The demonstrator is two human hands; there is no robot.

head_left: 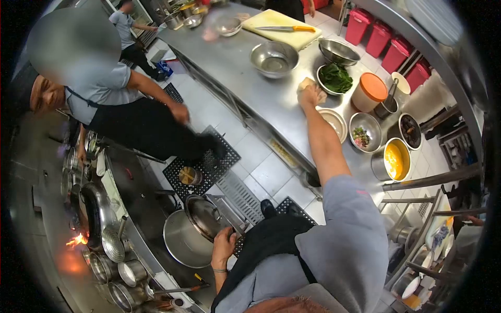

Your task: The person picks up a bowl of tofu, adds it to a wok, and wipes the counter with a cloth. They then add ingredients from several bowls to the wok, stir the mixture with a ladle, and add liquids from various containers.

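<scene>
My right hand reaches over the steel counter, closed on a pale, crumpled cloth pressed to the surface. Beside it are a bowl of green leaves, an empty-looking steel bowl and a pale dish partly behind my forearm. Low at the left, my left hand has its fingers curled at the edge of a metal pot lid. The lid lies tilted over a large steel pot; my fingertips are partly hidden.
A knife lies on a cutting board. A pot of orange liquid and an orange-lidded tub stand at right. A co-worker stands across the aisle; an open flame burns on the stove.
</scene>
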